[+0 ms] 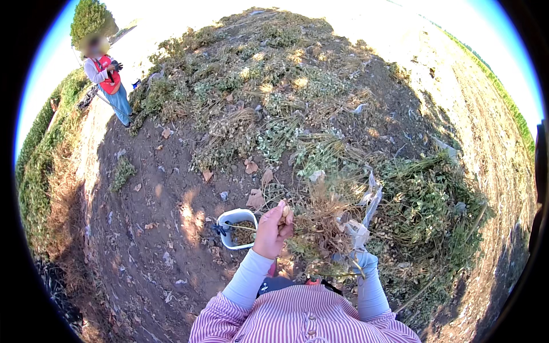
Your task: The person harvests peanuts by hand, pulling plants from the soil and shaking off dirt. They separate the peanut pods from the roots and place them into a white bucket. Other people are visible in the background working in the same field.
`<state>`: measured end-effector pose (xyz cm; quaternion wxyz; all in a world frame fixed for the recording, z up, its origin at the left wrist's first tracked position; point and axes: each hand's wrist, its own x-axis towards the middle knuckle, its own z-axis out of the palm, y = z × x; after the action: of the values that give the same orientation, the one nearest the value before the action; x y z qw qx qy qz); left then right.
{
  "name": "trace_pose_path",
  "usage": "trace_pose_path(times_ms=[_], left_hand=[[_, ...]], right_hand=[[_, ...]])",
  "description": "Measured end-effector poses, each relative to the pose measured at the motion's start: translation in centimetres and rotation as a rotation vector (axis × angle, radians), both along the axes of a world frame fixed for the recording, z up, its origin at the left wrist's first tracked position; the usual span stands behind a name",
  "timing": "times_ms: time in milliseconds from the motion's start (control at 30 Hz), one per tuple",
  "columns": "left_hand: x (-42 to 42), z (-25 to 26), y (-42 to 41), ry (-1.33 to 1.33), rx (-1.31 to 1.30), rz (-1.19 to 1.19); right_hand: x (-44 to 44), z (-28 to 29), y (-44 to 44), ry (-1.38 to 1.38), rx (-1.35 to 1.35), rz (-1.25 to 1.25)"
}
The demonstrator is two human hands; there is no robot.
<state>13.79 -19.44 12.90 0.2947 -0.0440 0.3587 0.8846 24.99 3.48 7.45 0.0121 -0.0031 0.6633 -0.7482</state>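
My left hand [271, 233] is raised in front of me, with peanut pods [285, 211] pinched between thumb and fingers. Just right of it is an uprooted peanut plant bunch [328, 227], its dry brown roots turned up. My right hand [363, 260], in a pale blue glove, grips this bunch from the right; stems and torn plastic film [362, 233] partly hide its fingers. Left of my left hand, a white plastic bucket [240, 212] stands on the soil, partly filled with peanuts [243, 235]. A dark blue tie or cloth [219, 229] is at its left rim.
Heaped peanut plants [429, 201] lie close on my right, and more pulled plants [274, 90] spread ahead. Bare soil [150, 248] with dry leaves and plastic scraps lies left. A person in a red vest [109, 77] stands at far left, near a tree [92, 21].
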Motion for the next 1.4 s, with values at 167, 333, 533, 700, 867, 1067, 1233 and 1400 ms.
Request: trace_pose_path(times_ms=[167, 333, 533, 700, 867, 1067, 1233, 1400], left_hand=[[-0.7, -0.2, -1.4, 0.047, 0.030, -0.011], [-2.1, -3.2, -6.3, -0.086, 0.046, 0.207], [-3.8, -14.3, -14.2, -0.301, -0.201, 0.371], [-6.2, -20.7, -16.9, -0.457, -0.319, 0.442], [-7.7, -27.5, -20.4, -0.492, -0.436, 0.295], [-5.3, -24.6, -16.2, -0.428, -0.662, 0.242], [-3.5, -20.7, -11.4, -0.224, -0.684, 0.021], [-2.0, -13.8, -4.8, 0.203, -0.717, -0.120]], right_hand=[[0.6, -2.2, 1.4, -0.023, -0.015, -0.113], [2.5, -5.3, 4.2, -0.050, -0.002, -0.279], [4.6, -7.6, 6.6, -0.084, 0.023, -0.377], [5.2, -8.4, 7.4, -0.110, 0.045, -0.399], [5.7, -8.9, 7.4, -0.128, 0.051, -0.406], [6.0, -9.3, 7.4, -0.113, 0.070, -0.428], [4.8, -9.2, 7.4, -0.096, 0.086, -0.372], [3.2, -4.9, 5.3, 0.005, 0.037, -0.389]])
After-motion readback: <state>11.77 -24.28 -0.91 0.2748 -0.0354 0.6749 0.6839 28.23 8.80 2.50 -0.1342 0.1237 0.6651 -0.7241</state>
